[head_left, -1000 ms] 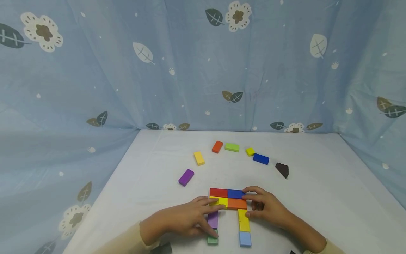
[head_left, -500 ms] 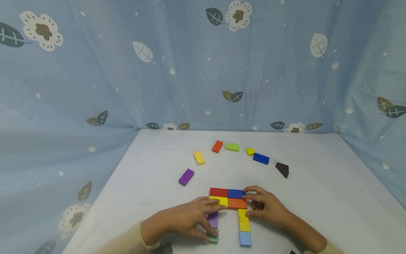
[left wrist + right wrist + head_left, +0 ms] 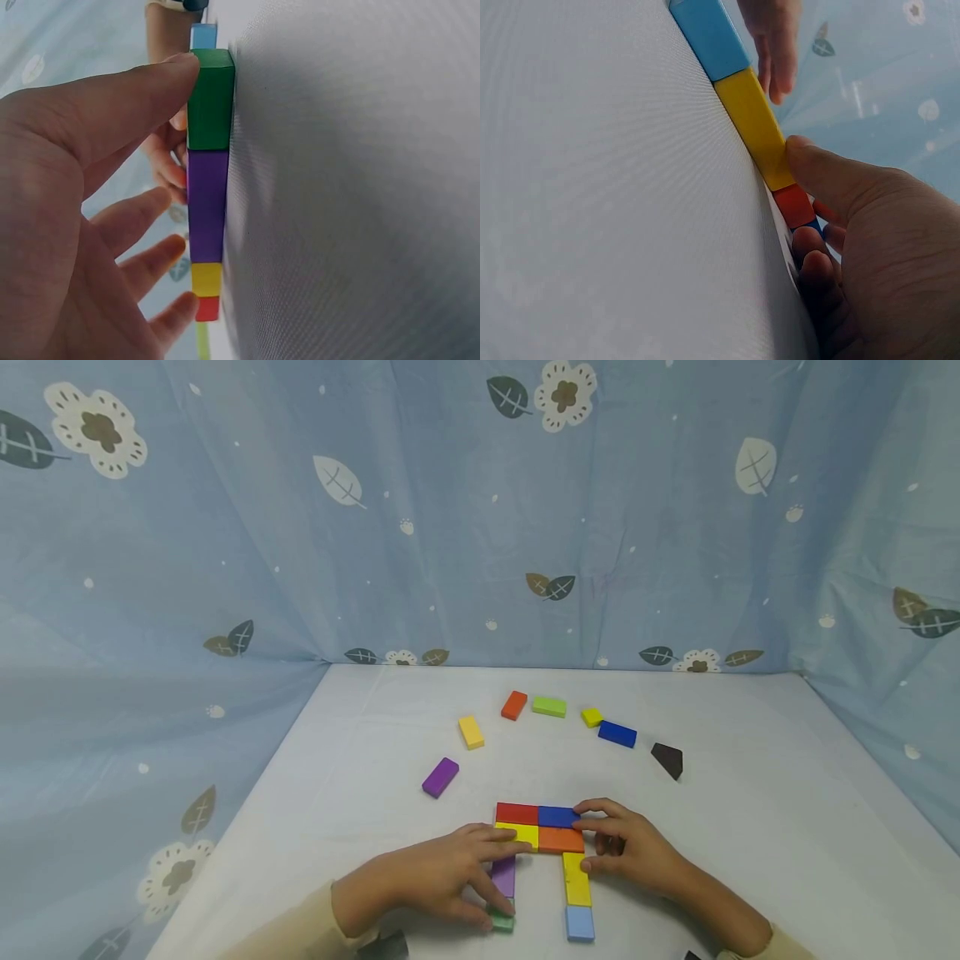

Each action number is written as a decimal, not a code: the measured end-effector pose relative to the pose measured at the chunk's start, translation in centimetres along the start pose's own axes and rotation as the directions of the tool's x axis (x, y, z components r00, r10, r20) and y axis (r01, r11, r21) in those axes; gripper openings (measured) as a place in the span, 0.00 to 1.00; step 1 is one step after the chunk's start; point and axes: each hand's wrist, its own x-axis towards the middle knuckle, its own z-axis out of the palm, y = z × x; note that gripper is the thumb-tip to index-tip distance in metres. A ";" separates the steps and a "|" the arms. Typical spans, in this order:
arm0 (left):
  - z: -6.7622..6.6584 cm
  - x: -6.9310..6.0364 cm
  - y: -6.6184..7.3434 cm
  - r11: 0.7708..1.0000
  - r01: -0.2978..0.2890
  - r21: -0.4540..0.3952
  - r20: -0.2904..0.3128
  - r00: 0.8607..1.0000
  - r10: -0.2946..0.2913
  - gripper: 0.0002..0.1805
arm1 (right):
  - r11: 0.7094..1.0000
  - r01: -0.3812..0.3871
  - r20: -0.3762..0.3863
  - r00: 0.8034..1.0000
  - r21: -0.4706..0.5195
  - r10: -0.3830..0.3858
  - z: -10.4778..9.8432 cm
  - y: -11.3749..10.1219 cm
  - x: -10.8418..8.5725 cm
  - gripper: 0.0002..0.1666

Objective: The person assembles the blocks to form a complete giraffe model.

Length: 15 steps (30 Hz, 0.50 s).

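Note:
Flat coloured blocks lie joined on the white tabletop. A red block [image 3: 517, 813] and a blue block [image 3: 558, 817] form the far row; a yellow block [image 3: 528, 835] and an orange block [image 3: 561, 840] sit before them. A purple block [image 3: 503, 877] and a green block [image 3: 211, 101] run down the left; a long yellow block [image 3: 576, 880] and a light blue block [image 3: 580, 923] run down the right. My left hand [image 3: 448, 877] reaches over the left column, thumb touching the green block. My right hand [image 3: 633, 852] touches the long yellow block with its thumb, fingertips at the blue and orange blocks.
Loose blocks arc behind: purple [image 3: 440, 777], pale yellow [image 3: 471, 732], orange-red [image 3: 513, 705], lime green [image 3: 549, 707], small yellow [image 3: 592, 717], dark blue [image 3: 617, 734], and a dark angular piece [image 3: 668, 761]. A dark piece [image 3: 384, 947] lies by the left sleeve. Patterned blue curtains surround the table.
The left thumb has shifted slightly left on the green block, with small shifts of the left fingers. The right hand and the blocks look nearly unchanged.

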 end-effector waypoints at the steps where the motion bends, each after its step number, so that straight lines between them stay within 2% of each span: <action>1: 0.0 0.0 0.0 1.000 -0.001 0.002 -0.001 1.000 0.001 0.16 | 1.000 0.001 -0.001 1.000 0.001 -0.001 0.0 0.0 0.0 0.25; 10: 0.0 0.1 0.1 0.999 0.011 -0.042 0.014 1.000 -0.010 0.17 | 1.000 0.006 0.006 1.000 0.016 -0.006 0.1 0.3 0.0 0.26; 15: -0.2 0.0 0.2 0.999 0.007 -0.031 0.005 1.000 -0.007 0.18 | 1.000 0.023 0.001 1.000 0.021 -0.023 0.1 0.4 0.1 0.26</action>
